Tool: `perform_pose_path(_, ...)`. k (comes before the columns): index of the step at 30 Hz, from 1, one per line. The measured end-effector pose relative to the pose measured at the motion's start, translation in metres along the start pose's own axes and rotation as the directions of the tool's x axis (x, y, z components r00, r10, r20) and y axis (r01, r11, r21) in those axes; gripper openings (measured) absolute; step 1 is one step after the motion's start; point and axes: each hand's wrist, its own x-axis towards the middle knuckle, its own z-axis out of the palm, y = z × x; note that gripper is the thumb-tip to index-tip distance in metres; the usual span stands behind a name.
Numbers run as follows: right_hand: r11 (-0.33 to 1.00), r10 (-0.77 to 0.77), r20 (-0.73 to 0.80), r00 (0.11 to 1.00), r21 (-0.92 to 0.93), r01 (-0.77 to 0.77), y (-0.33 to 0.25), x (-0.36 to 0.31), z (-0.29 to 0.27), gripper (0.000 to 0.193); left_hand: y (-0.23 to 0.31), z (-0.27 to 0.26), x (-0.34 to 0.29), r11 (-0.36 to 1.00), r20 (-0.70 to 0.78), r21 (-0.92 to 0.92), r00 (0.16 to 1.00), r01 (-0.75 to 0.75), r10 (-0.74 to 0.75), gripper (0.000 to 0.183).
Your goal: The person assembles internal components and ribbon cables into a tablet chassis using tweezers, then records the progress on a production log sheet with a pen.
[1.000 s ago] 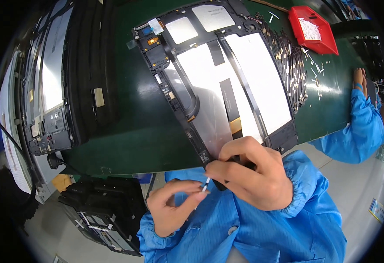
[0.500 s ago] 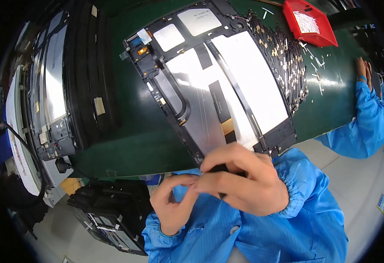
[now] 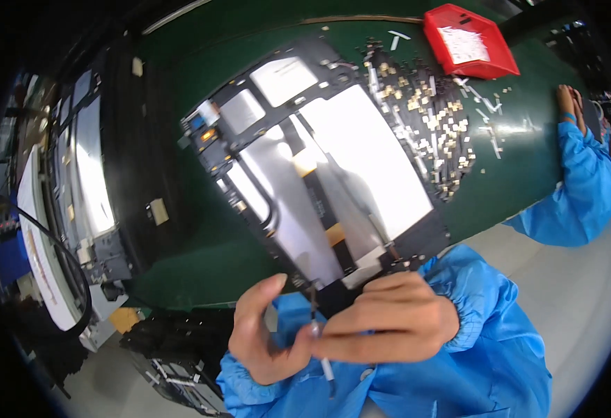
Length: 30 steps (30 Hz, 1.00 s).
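My right hand [image 3: 392,317] is closed in a pinch on a thin black-and-white strip [image 3: 327,373], which hangs upright between my two hands. The strip looks like a short cable with a white section; blur hides its detail. Beside it is my left hand [image 3: 260,338], its index finger raised apart from the thumb. The left thumb tip touches or nearly touches the strip at the right fingertips. Just beyond both hands lies a large black-framed panel [image 3: 295,209] with silver plates, dark strips and tan tape, tilted on the green table, its near end at the table's front edge.
Right of the panel lies a heap of black cables [image 3: 434,129] with pale ends. Behind it stands a red bin [image 3: 504,59] of white slips. More panels [image 3: 93,174] are stacked at left, others [image 3: 180,369] below the table. Another person's blue sleeve [image 3: 563,202] is at right.
My hands have drawn slightly apart; the left index finger has lifted off its thumb. The strip now shows between them. The view has shifted, so the panel appears farther left and lower.
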Motion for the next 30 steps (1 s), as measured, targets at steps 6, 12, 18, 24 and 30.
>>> perform_pose_path(6,0.822,-0.136,-0.482,0.865,-0.543,-0.173,0.024,0.013,-0.091,0.014,-0.008,-0.013,0.020,0.921,0.379,0.087,0.867,-0.381,0.323,0.066)
perform_pose_path(12,0.403,0.276,-0.617,0.737,-0.622,-0.672,0.127,0.011,-0.200,0.024,-0.031,-0.004,0.002,0.967,0.018,-0.246,0.997,-0.068,0.074,0.035)
perform_pose_path(18,0.850,0.372,-0.310,0.875,-0.264,-0.455,0.049,0.017,-0.103,0.033,-0.037,0.005,0.033,0.911,-0.067,-0.403,0.996,-0.082,0.060,0.024)
perform_pose_path(24,0.985,0.170,0.165,0.972,-0.039,-0.166,0.015,0.014,-0.020,0.022,-0.038,-0.003,0.048,0.988,0.108,-0.146,0.992,-0.043,0.059,0.019)
perform_pose_path(30,0.947,-0.021,-0.035,0.999,-0.321,0.009,0.032,0.002,0.007,0.027,-0.047,0.003,0.044,0.979,-0.004,-0.205,1.000,-0.025,0.025,0.015)
